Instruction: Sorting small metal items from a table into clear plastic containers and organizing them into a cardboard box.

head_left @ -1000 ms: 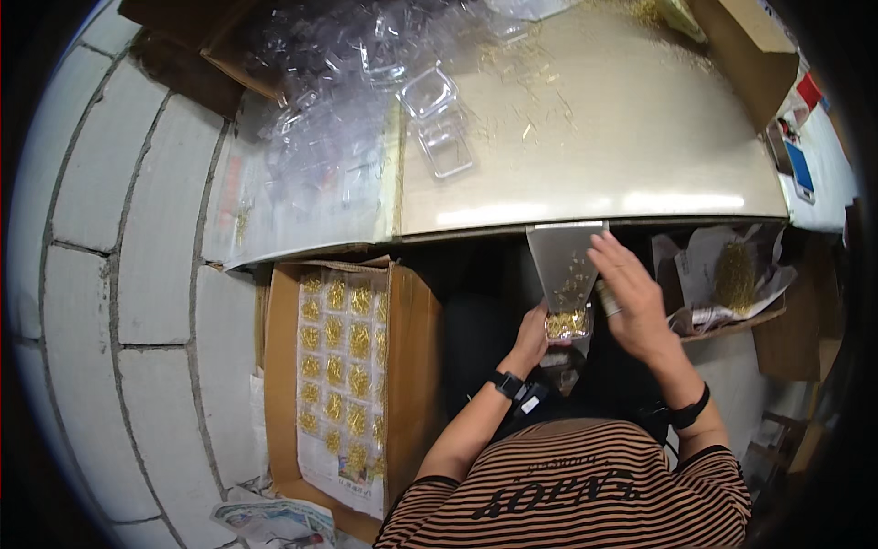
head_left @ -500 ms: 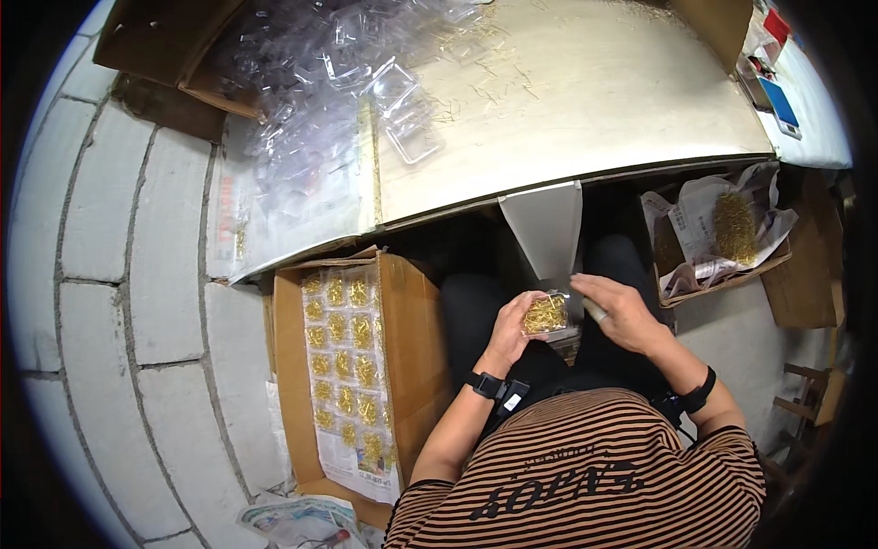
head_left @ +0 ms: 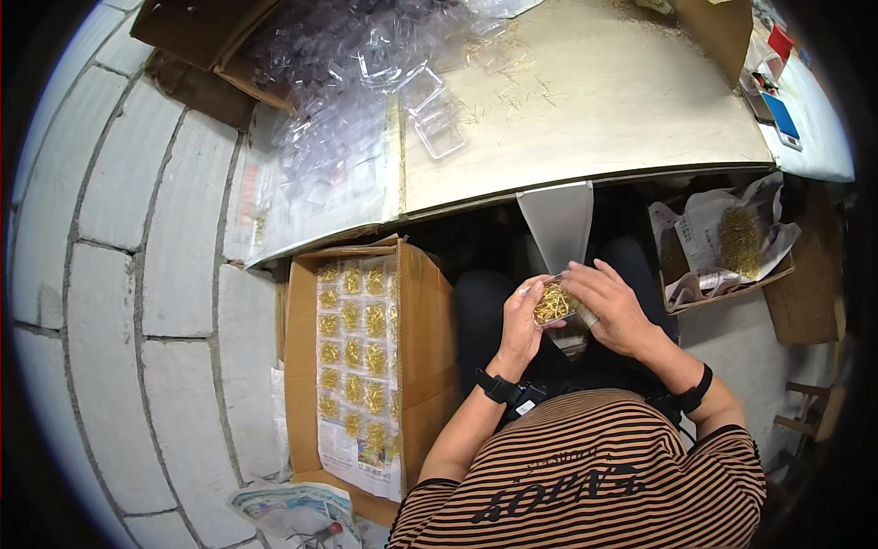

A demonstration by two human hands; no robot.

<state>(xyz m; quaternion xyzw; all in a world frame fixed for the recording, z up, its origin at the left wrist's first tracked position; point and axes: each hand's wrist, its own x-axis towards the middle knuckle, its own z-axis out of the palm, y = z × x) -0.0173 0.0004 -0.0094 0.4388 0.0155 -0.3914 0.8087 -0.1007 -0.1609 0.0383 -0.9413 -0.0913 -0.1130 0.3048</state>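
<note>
My left hand [head_left: 519, 328] grips a small clear plastic box [head_left: 554, 305] filled with thin gold-coloured pins, held above my lap. My right hand [head_left: 611, 309] lies over the right side of this box, its fingers stretched out and partly covering it. Whether those fingers touch the pins is hard to make out. Just beyond both hands, a white chute [head_left: 556, 215] slopes down from the table edge.
On my left stands a cardboard carton [head_left: 425, 348] with rows of filled clear boxes [head_left: 351, 352]. Empty clear boxes [head_left: 338, 91] heap at the table's [head_left: 622, 119] far left. A paper-lined carton [head_left: 722, 291] with gold pins [head_left: 739, 242] sits at right.
My right hand has moved left, from beside the plastic box to partly over it. The box stays in my left hand. The whole view has shifted slightly.
</note>
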